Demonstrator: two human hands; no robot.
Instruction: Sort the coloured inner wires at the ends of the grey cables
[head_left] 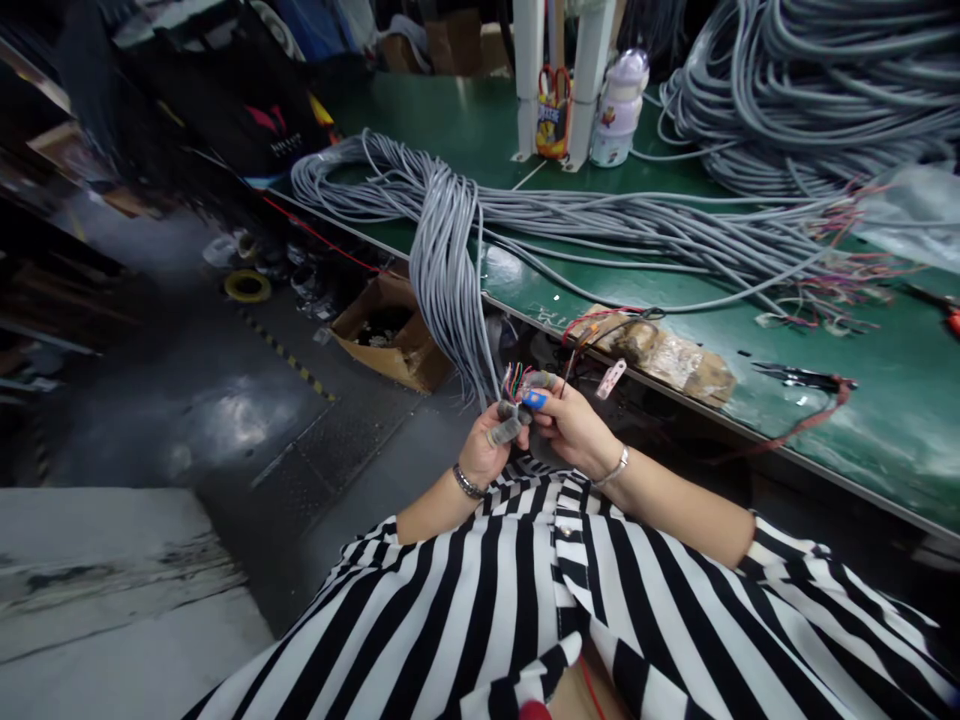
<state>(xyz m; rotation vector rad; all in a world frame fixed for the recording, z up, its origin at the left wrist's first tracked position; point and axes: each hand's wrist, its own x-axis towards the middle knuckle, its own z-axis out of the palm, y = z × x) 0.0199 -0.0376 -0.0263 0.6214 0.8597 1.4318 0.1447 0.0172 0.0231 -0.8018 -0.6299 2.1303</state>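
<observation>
My left hand (487,440), its fingers partly wrapped in grey coverings, is closed around the end of a grey cable. Thin coloured wires (515,378) fan out from that end between my hands. My right hand (574,425) pinches at the wires, with blue tape (533,399) around one finger. Just behind my hands, a thick bundle of grey cables (450,265) hangs over the bench edge. Fingers hide the exact grip points.
On the green bench (862,420) lie more grey cables (637,215) with stripped coloured ends, pliers (802,377) and a taped block (667,355). A bottle (619,110) and a large cable coil (795,90) stand behind. An open cardboard box (397,335) sits below the bench.
</observation>
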